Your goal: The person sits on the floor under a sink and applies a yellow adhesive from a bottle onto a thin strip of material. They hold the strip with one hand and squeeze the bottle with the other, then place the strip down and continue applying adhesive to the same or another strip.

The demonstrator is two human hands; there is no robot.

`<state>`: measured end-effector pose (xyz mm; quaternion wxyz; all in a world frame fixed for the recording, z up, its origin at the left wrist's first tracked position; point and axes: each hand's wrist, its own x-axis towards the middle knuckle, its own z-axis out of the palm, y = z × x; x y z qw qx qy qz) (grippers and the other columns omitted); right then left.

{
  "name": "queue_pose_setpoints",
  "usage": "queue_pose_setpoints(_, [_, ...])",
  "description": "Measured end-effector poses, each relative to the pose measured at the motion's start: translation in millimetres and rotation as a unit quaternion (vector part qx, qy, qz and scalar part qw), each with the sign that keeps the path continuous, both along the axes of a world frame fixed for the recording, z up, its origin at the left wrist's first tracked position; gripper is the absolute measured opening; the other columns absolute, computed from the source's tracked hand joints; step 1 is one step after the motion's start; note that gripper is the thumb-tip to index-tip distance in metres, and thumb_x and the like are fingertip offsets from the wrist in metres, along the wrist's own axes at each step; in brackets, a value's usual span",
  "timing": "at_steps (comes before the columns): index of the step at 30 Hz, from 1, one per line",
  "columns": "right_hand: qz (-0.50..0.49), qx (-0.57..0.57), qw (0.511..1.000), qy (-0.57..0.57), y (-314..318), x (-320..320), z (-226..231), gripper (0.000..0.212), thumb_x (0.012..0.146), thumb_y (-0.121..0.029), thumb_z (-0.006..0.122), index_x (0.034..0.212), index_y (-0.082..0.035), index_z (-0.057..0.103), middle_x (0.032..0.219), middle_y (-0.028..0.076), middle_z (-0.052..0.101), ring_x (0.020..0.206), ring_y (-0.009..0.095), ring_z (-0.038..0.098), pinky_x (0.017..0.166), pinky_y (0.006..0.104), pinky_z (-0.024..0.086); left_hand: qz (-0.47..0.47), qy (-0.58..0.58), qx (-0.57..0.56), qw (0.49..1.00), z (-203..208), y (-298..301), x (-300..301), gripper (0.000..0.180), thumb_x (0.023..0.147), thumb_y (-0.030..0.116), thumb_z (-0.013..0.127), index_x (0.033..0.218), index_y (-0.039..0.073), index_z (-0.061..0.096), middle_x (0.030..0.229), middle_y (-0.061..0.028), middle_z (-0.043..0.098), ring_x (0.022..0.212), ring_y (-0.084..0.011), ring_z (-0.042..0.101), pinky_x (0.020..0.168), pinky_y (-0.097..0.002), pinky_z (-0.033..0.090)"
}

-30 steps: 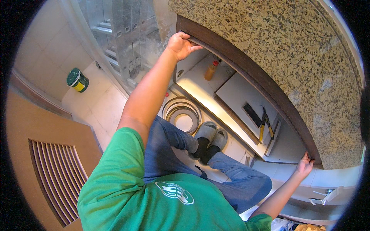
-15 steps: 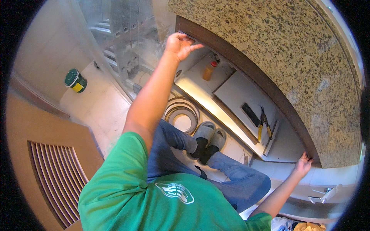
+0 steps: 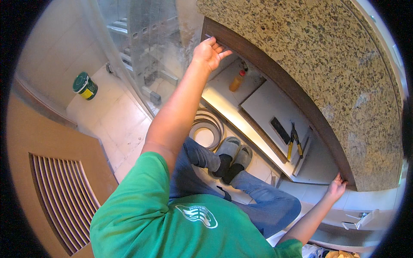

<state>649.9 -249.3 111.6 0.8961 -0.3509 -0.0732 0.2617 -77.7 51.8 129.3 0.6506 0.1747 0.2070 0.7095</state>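
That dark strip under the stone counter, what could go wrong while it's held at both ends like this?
The left hand and right hand hold only the ends of the dark strip, so its middle might sag or slip. If it dropped, it could hit the pliers or orange bottle below.

A green lidded bucket (image 3: pixel 85 85) stands on the pale tiled floor (image 3: pixel 116 124) at upper left. A louvred wooden door panel (image 3: pixel 60 193) fills the lower left. Near the centre lies a coil of edge banding (image 3: pixel 207 129). On the shelf right of centre rest an orange bottle (image 3: pixel 236 81), a black bar (image 3: pixel 280 130) and yellow-handled pliers (image 3: pixel 294 144). A glass partition (image 3: pixel 148 47) stands at the top.
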Motion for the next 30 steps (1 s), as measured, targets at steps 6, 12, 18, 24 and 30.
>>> queue_pose_setpoints(6, [-0.016,-0.022,0.999,-0.022,1,3,-2,0.04,0.11,-0.023,0.036,0.137,0.003,0.048,0.144,0.021,0.052,0.134,0.039,0.048,0.116,0.0607,0.037,0.023,0.023,-0.036,0.999,12,0,0,0.037,0.107,0.016,0.042,0.137,-0.004,0.041,0.146,-0.0247,0.045,0.14,-0.0434,0.041,0.111,-0.0701,0.037])
queue_pose_setpoints(12, [-0.003,-0.018,0.999,-0.027,1,8,-7,0.038,0.11,-0.025,0.031,0.133,-0.002,0.05,0.141,0.02,0.054,0.134,0.038,0.05,0.113,0.0602,0.041,0.034,0.03,-0.053,0.998,15,1,-2,0.034,0.107,0.014,0.038,0.136,-0.004,0.043,0.145,-0.0243,0.047,0.138,-0.0426,0.045,0.111,-0.0694,0.038])
queue_pose_setpoints(18, [0.038,0.019,0.999,-0.026,1,16,-15,0.039,0.111,-0.03,0.032,0.13,-0.002,0.051,0.134,0.018,0.06,0.127,0.039,0.055,0.112,0.0593,0.042,0.038,0.066,-0.034,0.997,14,1,-2,0.04,0.109,0.016,0.032,0.143,-0.005,0.037,0.15,-0.024,0.042,0.141,-0.0416,0.041,0.111,-0.0667,0.04])
queue_pose_setpoints(24, [0.011,-0.079,0.996,-0.033,0,-50,-18,0.047,0.111,-0.037,0.032,0.138,-0.004,0.051,0.149,0.021,0.05,0.138,0.042,0.048,0.116,0.0621,0.035,0.01,0.19,-0.025,0.981,-46,-23,-14,0.041,0.108,0.02,0.034,0.143,-0.001,0.04,0.143,-0.0191,0.052,0.13,-0.0351,0.054,0.102,-0.0573,0.049])
queue_pose_setpoints(30, [0.14,-0.186,0.969,-0.078,-38,-160,-58,0.05,0.105,-0.044,0.049,0.143,-0.012,0.048,0.138,0.019,0.06,0.124,0.039,0.059,0.101,0.0555,0.048,-0.074,0.603,-0.079,0.791,-158,-138,-16,0.03,0.103,0.022,0.056,0.125,0.003,0.064,0.115,-0.0056,0.071,0.111,-0.019,0.065,0.094,-0.0336,0.053])
